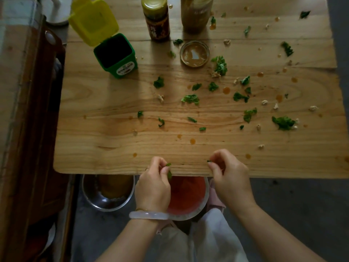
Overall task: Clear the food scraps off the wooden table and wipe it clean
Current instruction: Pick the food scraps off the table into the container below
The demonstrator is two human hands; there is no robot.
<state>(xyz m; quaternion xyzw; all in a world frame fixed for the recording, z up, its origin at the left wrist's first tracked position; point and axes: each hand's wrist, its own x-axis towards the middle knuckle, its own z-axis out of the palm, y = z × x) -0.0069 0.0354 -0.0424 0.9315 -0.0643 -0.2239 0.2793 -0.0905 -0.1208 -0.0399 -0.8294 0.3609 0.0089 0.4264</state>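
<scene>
The wooden table [113,140] is strewn with green leaf scraps [190,98], pale nut bits [264,102] and orange sauce drops [226,90]. My left hand [153,186] is at the near edge, pinching a green leaf piece [169,173]. My right hand [230,178] is beside it at the edge, fingertips closed on a tiny green scrap [208,161]. A small green bin [115,53] with its yellow lid [93,20] flipped up stands at the back left.
Two sauce jars [156,19] [196,14] stand at the back, with a jar lid [194,53] lying in front of them. Under the near edge sit a steel bowl [107,193] and a bowl of red liquid [187,193]. Dark wooden furniture [34,129] flanks the left.
</scene>
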